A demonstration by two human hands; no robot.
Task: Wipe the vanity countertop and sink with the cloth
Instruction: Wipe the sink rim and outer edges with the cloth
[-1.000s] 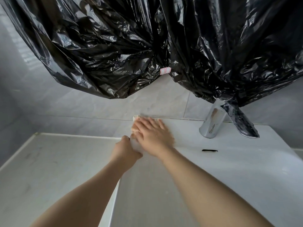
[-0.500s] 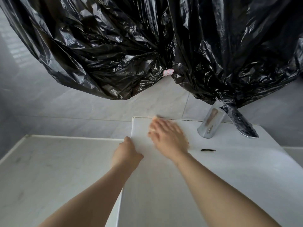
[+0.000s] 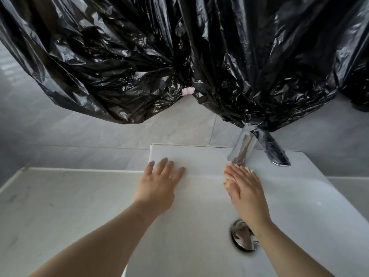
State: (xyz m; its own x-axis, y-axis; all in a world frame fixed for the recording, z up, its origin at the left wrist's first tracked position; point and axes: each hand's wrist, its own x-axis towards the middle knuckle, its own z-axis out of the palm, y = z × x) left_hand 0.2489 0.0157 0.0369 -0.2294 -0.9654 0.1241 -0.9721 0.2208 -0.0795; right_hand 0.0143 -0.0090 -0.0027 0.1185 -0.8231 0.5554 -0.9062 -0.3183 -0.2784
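A white rectangular sink (image 3: 199, 156) stands on the pale vanity countertop (image 3: 60, 196). My right hand (image 3: 244, 186) lies flat with straight fingers on a small peach cloth (image 3: 227, 181), pressing it on the sink's back ledge just in front of the chrome faucet (image 3: 242, 146). Only the cloth's edges show under the hand. My left hand (image 3: 159, 180) rests flat, fingers spread, on the sink's back left corner.
Black plastic sheeting (image 3: 179, 56) hangs low over the back of the vanity and drapes over the faucet top. A chrome drain (image 3: 242, 237) sits in the basin under my right wrist. Grey tiled wall (image 3: 119, 132) runs behind.
My right hand has slid the cloth rightward along the back ledge, from the left corner to the faucet base. My left hand opened flat and moved onto the sink's corner.
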